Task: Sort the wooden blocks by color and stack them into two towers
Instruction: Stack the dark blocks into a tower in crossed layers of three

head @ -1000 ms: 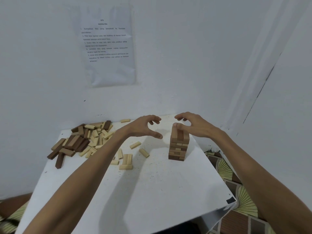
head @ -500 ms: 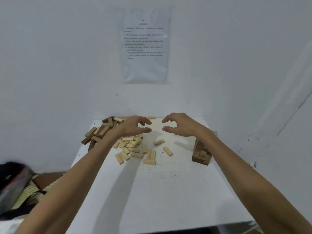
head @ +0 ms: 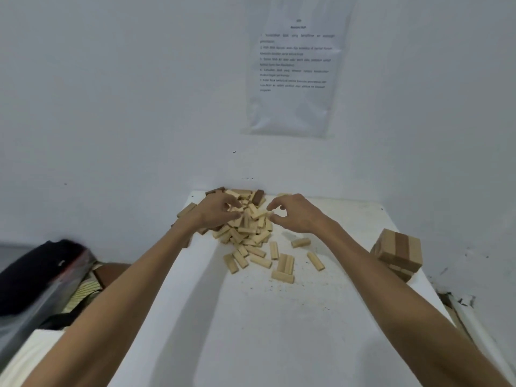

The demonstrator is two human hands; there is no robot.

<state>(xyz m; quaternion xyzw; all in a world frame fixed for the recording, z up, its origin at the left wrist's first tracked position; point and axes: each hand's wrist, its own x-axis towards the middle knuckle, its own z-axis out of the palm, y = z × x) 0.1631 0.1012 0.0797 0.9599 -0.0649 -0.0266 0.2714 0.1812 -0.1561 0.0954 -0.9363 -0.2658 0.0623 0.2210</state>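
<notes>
A heap of loose wooden blocks (head: 245, 230), mostly light with a few dark brown ones (head: 258, 196), lies at the far end of the white table (head: 279, 317). A short tower (head: 399, 252) of mixed light and brown blocks stands at the table's right edge. My left hand (head: 217, 212) reaches into the heap's left side with curled fingers; whether it holds a block is hidden. My right hand (head: 296, 215) is at the heap's right side, thumb and forefinger pinching the end of a light block (head: 259, 213).
Several single light blocks (head: 284, 263) lie scattered nearer to me than the heap. A printed sheet (head: 293, 71) hangs on the white wall right behind the table. A dark bag (head: 33, 275) sits off the table's left side.
Both hands left the tower and moved left to the heap. My view turned left, so the tower now sits at the right edge.
</notes>
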